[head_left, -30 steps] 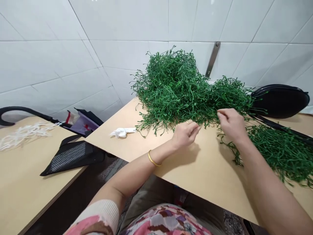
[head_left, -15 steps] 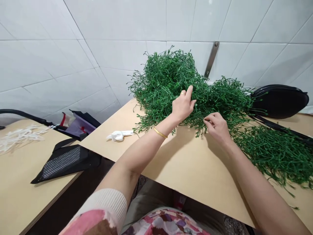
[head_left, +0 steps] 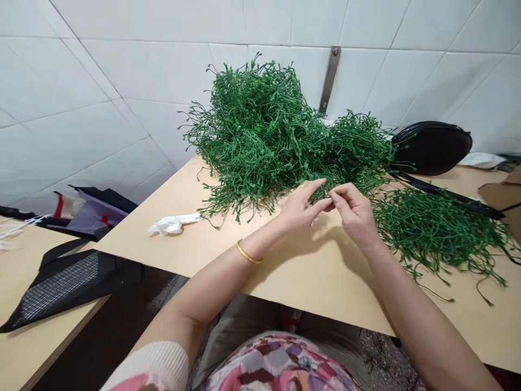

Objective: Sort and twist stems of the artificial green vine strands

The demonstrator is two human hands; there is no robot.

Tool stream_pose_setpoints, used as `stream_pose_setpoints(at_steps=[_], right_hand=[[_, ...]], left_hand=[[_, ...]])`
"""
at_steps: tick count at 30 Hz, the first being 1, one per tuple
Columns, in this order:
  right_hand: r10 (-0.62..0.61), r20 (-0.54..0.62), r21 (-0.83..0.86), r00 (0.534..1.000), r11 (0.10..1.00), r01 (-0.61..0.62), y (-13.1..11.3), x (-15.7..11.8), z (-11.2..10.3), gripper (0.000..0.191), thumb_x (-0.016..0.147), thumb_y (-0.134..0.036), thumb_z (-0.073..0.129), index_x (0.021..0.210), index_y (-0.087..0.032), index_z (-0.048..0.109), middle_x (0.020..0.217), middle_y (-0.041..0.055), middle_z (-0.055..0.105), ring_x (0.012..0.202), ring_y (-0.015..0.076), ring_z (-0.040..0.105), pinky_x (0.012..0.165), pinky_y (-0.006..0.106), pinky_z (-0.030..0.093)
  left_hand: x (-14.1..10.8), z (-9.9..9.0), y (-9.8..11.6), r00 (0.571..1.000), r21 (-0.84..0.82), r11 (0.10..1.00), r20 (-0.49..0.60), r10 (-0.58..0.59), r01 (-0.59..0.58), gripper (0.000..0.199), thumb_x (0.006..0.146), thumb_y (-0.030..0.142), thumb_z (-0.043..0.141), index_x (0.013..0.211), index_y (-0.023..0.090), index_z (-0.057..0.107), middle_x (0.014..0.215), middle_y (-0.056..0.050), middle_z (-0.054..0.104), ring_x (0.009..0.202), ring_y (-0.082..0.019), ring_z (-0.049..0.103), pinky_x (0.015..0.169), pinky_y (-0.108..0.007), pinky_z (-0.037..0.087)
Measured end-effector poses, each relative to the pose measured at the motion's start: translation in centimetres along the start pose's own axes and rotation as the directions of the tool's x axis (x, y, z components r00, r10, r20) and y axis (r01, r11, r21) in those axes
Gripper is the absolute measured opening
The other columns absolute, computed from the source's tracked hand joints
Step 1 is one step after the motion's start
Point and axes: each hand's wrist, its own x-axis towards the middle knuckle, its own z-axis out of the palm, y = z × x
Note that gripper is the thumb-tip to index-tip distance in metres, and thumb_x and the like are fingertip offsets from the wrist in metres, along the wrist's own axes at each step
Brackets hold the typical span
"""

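A big heap of green artificial plant sprigs (head_left: 260, 136), thin-stemmed with small buds, lies against the wall at the back of the table. In front of it my left hand (head_left: 299, 209) has its index finger and thumb stretched apart, and its thumb tip meets my right fingertips. My right hand (head_left: 354, 214) is closed in a pinch; whatever is between its fingertips is too small or hidden to make out. A flatter pile of the same green stems (head_left: 443, 228) spreads to the right of my right hand.
A black rounded bag (head_left: 431, 146) with a strap stands at the back right. Crumpled white tissue (head_left: 173, 224) lies left on the table (head_left: 321, 271). A second table on the left holds a black mesh item (head_left: 69, 279). A metal bracket (head_left: 329, 79) is fixed to the wall.
My left hand has come down off the heap to meet my right hand at its front. My right hand stays pinched. The view has shifted to the right.
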Motion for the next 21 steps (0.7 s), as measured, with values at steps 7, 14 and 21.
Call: stream_pose_setpoints(at_steps=[7,14,21], right_hand=[[0.064,-0.102,0.046,0.993,0.997,-0.059,1.1,-1.1,0.4,0.016,0.083,-0.035,0.056,0.079,-0.02,0.055,0.067,-0.0008,0.061,0.061,0.0119,0.058,0.063,0.028,0.048],[0.189,-0.298,0.439,0.936,0.898,-0.041,2.6,-0.1,0.6,0.02,0.071,-0.037,0.066,0.072,-0.02,0.054,0.065,-0.0027,0.057,0.06,0.0105,0.056,0.059,0.025,0.048],[0.127,0.253,0.351,0.959,0.912,-0.214,2.7,-0.6,-1.9,0.016,0.072,-0.033,0.066,0.065,-0.019,0.064,0.08,0.0041,0.064,0.072,0.0154,0.059,0.07,0.031,0.048]], left_hand=[[-0.5,-1.6,-1.3,0.994,-0.095,0.989,-0.012,-0.113,0.111,0.015,0.075,0.028,0.062,0.079,0.013,0.066,0.085,-0.005,0.058,0.083,-0.013,0.056,0.08,-0.028,0.045],[-1.0,-2.2,-1.8,0.935,-0.362,0.871,0.007,-0.355,0.334,0.034,0.069,0.045,0.067,0.08,0.013,0.063,0.062,0.002,0.051,0.056,-0.007,0.042,0.054,-0.022,0.033],[-0.9,-3.1,-1.0,0.921,-0.331,0.882,-0.085,-0.381,0.334,0.037,0.076,0.048,0.057,0.062,0.014,0.054,0.052,0.004,0.039,0.051,-0.006,0.033,0.05,-0.023,0.025]])
